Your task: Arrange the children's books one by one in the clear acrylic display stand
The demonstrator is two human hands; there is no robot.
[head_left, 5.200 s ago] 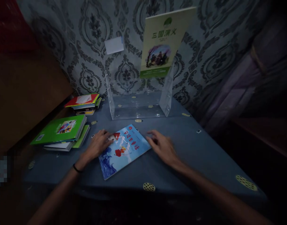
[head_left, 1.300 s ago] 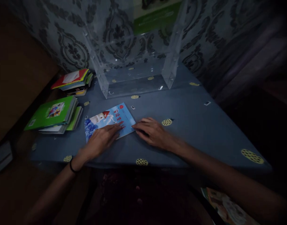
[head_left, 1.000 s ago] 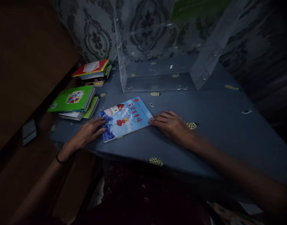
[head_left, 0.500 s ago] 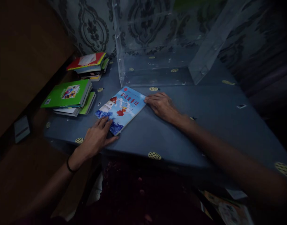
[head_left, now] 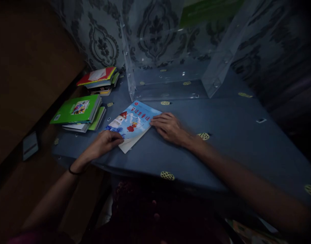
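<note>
A thin blue children's book [head_left: 135, 118], with red Chinese characters and a painted house and waves on its cover, lies at a slant on the table. Its lower corner is curled up, and pale pages show beneath. That raised corner is pinched between the thumb and fingers of my left hand [head_left: 104, 143], which has a dark band at the wrist. My right hand [head_left: 169, 128] lies with fingers stretched out, the tips resting on the book's right edge. Part of the wave picture is hidden behind my left hand.
To the left sits a pile topped by a green book [head_left: 78, 108]; behind it is another pile with a red book [head_left: 96, 75] on top. A clear acrylic stand [head_left: 216, 76] stands at the back. A blue cloth with pineapples covers the table [head_left: 221, 156].
My left hand has gone from lying on the cover to pinching its lower corner, which now bends up off the pages. My right hand stays at the right edge. The view has tilted slightly.
</note>
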